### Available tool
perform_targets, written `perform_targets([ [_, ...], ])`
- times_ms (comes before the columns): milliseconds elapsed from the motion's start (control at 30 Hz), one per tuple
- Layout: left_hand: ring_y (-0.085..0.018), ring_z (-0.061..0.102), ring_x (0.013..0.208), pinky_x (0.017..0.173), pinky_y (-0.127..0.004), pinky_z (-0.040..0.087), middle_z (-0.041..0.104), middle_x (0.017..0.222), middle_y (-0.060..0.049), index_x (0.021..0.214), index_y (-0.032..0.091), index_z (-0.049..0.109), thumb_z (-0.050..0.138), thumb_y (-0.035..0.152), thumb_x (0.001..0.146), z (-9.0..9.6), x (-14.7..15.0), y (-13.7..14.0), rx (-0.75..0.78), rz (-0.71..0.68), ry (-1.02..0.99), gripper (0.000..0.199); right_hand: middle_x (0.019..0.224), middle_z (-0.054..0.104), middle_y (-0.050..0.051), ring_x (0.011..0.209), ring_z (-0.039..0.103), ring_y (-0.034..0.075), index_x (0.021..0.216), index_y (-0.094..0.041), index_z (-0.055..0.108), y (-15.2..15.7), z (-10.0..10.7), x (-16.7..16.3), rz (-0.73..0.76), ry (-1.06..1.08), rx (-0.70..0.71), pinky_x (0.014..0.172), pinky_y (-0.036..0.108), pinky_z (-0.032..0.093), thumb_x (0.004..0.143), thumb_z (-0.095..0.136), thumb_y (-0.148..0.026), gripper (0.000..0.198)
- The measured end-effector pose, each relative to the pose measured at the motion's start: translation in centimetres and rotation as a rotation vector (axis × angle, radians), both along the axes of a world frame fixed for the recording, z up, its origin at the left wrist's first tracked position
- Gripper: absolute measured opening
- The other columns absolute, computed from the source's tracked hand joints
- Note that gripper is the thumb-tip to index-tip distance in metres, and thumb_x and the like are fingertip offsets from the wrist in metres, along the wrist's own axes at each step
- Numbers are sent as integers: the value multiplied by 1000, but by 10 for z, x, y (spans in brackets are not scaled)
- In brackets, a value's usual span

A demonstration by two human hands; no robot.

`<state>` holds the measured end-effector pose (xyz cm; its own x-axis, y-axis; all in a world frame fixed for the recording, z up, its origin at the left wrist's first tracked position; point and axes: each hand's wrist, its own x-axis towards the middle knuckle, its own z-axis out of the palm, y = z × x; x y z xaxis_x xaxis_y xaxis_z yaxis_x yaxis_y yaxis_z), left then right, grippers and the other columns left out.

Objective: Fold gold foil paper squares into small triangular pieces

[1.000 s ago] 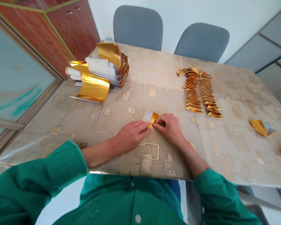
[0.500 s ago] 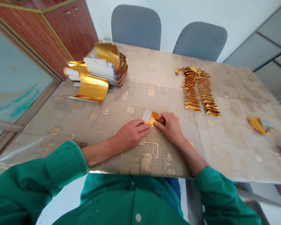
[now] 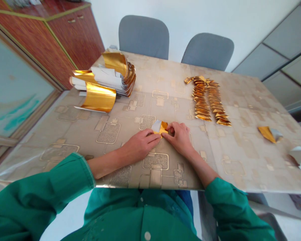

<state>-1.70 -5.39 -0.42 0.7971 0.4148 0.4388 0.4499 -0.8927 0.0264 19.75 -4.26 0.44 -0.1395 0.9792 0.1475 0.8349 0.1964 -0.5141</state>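
A small sheet of gold foil paper (image 3: 156, 126), partly folded with its white back showing on the left, lies on the patterned tablecloth in front of me. From the left, my left hand (image 3: 143, 143) grips its near edge, fingers together. My right hand (image 3: 178, 135) pinches the right side of the sheet between thumb and fingers. The two hands are close together, and their fingertips hide part of the fold.
A stack of curled gold paper sheets (image 3: 100, 97) is at the back left. Two rows of folded gold pieces (image 3: 202, 102) stand at the back right. One loose folded piece (image 3: 267, 134) and a whitish paper (image 3: 299, 155) lie far right. Grey chairs (image 3: 143, 36) line the far side.
The view has tilted up slightly and shifted right, showing more of the whitish paper. Both hands stay on the foil paper; my right fingers have moved slightly along the fold.
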Motion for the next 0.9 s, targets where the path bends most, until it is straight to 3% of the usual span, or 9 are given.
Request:
perform_targets([
  [267,-24,59,104,93,-40,54,66,122,-16,118,4,63,42,12,99,5,0,-2,-16,24,25,30,75,61,-1,82,53,20,88,-23,63,4,2,9,67,78,-62,80,34,30,86,64,-24,2],
  [433,-24,59,102,93,-39,53,66,119,-13,127,8,59,44,11,98,5,5,-1,-61,61,45,33,85,65,1,88,52,22,88,-22,63,0,0,5,66,7,-2,79,34,29,84,70,-32,13],
  [667,-22,61,99,87,-37,55,67,113,-10,117,12,65,47,12,95,2,5,1,-68,50,54,28,78,64,-1,82,53,19,87,-22,65,4,-1,8,67,107,-38,79,34,31,82,71,-21,8],
  [900,-23,61,109,98,-39,54,68,120,-12,118,8,65,42,14,100,4,-3,1,-40,-16,14,30,74,63,-2,74,53,17,85,-22,62,7,-4,22,150,226,-3,73,31,37,82,68,-20,7],
])
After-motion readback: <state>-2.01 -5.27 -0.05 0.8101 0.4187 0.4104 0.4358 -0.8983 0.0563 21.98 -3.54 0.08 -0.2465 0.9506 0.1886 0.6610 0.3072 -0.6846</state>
